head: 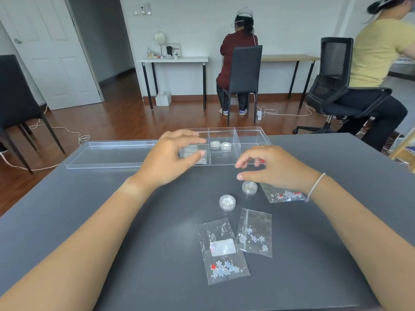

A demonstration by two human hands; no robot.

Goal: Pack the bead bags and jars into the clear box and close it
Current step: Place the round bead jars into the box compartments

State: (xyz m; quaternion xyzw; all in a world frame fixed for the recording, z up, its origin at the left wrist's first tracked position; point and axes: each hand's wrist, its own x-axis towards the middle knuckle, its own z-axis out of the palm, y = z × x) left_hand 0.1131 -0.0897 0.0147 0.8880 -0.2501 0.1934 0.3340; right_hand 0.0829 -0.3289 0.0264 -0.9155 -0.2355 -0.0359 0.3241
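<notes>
Far ahead of you, a seated person in a dark red top (pixel 238 55) faces the wall; white desk (pixel 173 59) far left, black mesh office chair (pixel 336 70) far right, white door (pixel 45 48) left.

Dark grey worktop (pixel 134 232); clear box (pixel 249 133); silvery jars (pixel 227 202); clear bags (pixel 224 252) with white and red flower beads; reddish-brown wooden floor (pixel 112 113).

Two jars (pixel 220 145) fill one box (pixel 247 131) compartment; neighbouring compartments lie open.
</notes>
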